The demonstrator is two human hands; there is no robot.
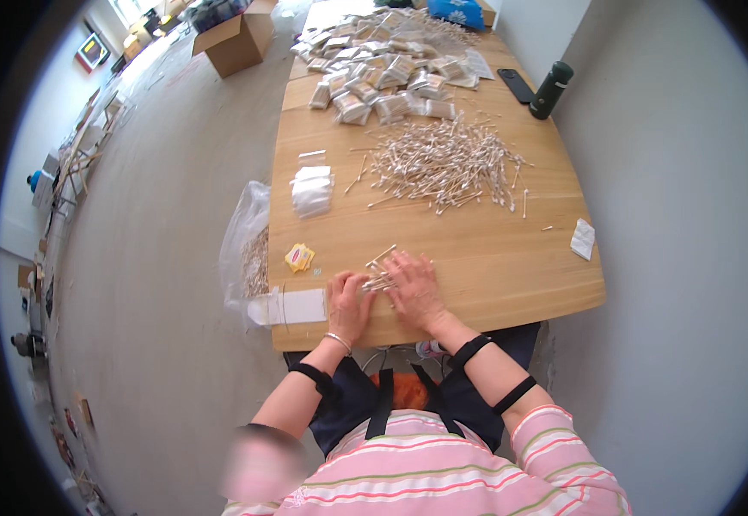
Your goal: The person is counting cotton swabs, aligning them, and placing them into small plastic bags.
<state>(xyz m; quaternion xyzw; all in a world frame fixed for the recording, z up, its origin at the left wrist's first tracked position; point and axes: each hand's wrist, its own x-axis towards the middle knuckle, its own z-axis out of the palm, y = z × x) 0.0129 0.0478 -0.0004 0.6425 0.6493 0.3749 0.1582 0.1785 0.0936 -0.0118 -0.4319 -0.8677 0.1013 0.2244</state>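
Bright, soft daylight; window (130,8) top L blown out. Desk (477,254) evenly lit, w/ darker shade under its near edge. Fisheye bends desk sides & floor (180,206); corners black. Swabs (380,279) btwn hands (414,288) a bit soft, far bg hazy. Smeared patch btm L hides part of sleeve (292,494).

Cotton swabs (379,279): partly covered by the right grip (414,285)
Left sleeve (266,467): blurred
Yellow cards (299,257): print too small to read
Blue package (457,11): cut off by upper edge
Shoe (428,348): partly hidden
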